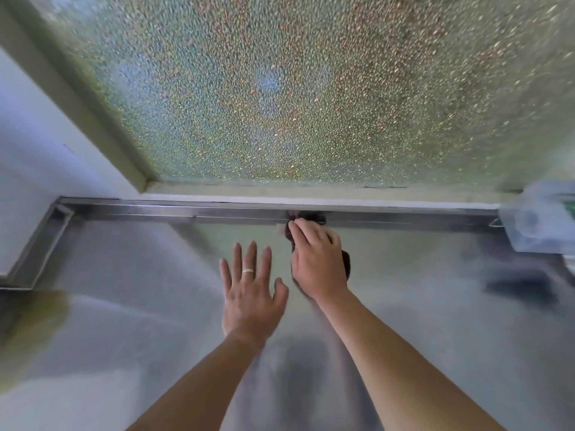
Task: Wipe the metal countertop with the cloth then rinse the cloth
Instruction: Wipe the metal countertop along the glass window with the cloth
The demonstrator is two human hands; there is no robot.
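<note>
Two hands on countertop: right hand presses bunched dark cloth; left hand flat, fingers spread, empty.

The countertop is bare across its left and near parts, and free passage is offered there. The back is closed off by a raised metal lip under the window, and the left by the same lip turning the corner. The far right is blocked by a clear plastic box. The middle is taken up by the left hand, spread flat, and the right hand pressed on a dark cloth against the lip.
</note>
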